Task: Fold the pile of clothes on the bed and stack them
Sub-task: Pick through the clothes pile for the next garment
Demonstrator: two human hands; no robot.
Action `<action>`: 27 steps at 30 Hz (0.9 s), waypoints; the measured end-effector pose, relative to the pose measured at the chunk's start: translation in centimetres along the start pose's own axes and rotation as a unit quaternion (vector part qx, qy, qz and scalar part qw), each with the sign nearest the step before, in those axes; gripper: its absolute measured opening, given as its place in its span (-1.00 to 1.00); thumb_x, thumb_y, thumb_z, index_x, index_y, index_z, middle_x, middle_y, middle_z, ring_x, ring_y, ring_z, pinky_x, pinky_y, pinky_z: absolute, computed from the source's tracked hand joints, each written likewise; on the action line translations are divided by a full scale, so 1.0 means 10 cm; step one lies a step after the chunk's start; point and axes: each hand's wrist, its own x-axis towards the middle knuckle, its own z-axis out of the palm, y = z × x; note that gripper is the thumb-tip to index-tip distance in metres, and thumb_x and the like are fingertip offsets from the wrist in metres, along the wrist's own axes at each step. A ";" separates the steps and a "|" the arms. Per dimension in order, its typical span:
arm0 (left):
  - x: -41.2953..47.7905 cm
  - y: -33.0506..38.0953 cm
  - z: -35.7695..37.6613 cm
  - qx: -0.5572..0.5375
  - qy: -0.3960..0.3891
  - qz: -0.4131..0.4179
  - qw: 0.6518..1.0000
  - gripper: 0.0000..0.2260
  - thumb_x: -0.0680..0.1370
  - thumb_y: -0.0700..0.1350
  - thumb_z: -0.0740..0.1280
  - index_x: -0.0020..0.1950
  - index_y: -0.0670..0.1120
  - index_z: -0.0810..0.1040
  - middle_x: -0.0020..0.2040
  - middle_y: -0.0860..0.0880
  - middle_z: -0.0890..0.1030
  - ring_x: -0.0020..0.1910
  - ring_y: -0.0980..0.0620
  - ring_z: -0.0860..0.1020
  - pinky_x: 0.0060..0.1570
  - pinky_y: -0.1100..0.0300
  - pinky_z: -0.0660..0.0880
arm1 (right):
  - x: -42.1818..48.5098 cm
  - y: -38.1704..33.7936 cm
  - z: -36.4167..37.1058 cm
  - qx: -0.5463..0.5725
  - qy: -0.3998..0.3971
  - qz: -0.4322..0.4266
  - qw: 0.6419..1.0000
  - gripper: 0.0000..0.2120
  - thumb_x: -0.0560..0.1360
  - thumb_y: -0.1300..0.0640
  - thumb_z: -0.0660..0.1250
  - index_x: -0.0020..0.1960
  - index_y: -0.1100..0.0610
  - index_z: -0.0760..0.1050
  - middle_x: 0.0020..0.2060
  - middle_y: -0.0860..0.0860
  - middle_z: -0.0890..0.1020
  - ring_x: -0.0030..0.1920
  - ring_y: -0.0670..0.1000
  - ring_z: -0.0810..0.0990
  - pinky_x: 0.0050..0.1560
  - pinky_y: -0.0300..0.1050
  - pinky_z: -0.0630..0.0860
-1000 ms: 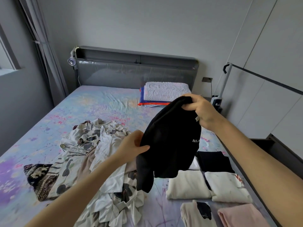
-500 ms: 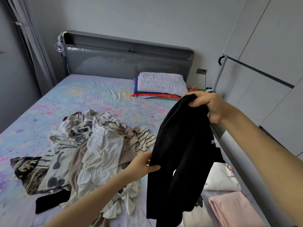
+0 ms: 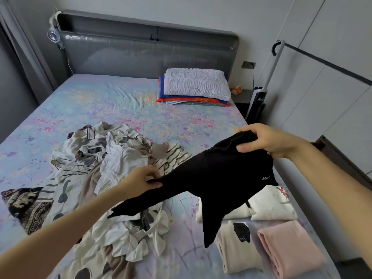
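Clothes lie heaped in a loose pile [image 3: 112,168] on the near left part of the bed [image 3: 90,109], mostly white, beige and patterned pieces tangled together. On the near right a folded pink garment [image 3: 287,252] lies just beside a folded cream garment [image 3: 235,256] with a black print, and a folded white garment [image 3: 271,206] sits just behind them.

Above these, a black garment [image 3: 217,178] is held up off the bed between two hands that are well apart. The left hand [image 3: 141,181] pinches one edge of it over the pile. The right hand [image 3: 269,140], higher and farther out, grips a bunched part of it, fingers curled round the cloth. One black end hangs down toward the folded pieces, and small white lettering near the right side is too small to read.

Farther back, on the flowered sheet, a white pillow [image 3: 197,83] rests on folded bedding against the grey headboard [image 3: 141,53].
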 end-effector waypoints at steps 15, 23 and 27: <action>1.48 -0.69 -0.47 0.294 0.074 -0.012 0.953 -0.77 0.49 -0.38 0.22 0.12 -0.25 0.51 0.01 -0.26 0.47 -0.03 -0.27 0.51 -0.17 -0.02 0.40 | 1.34 0.59 -0.47 -0.257 0.250 -0.049 0.932 -0.81 0.41 0.40 0.39 -0.28 0.20 0.45 -0.39 -0.02 0.45 -0.37 -0.12 0.43 -0.34 -0.36 0.31; 0.94 -1.19 -0.26 0.413 0.088 0.045 0.905 -0.61 0.02 -0.55 0.40 -0.24 -0.23 0.58 -0.30 -0.20 0.49 -0.33 -0.19 0.48 -0.45 0.12 0.32 | 1.17 1.16 0.44 -0.236 0.062 -0.015 0.970 -0.76 0.35 0.50 0.27 -0.24 0.18 0.47 -0.33 -0.07 0.45 -0.29 -0.15 0.41 -0.28 -0.32 0.27; 0.44 -1.66 0.26 0.436 -0.012 0.051 0.898 -0.61 -0.09 -0.43 0.51 -0.38 -0.13 0.54 -0.37 -0.10 0.46 -0.40 -0.13 0.48 -0.45 0.14 0.40 | 1.23 1.93 1.10 -0.220 -0.072 0.081 0.969 -0.65 0.30 0.52 0.21 -0.21 0.07 0.47 -0.20 -0.04 0.46 -0.16 -0.04 0.47 -0.21 -0.28 0.33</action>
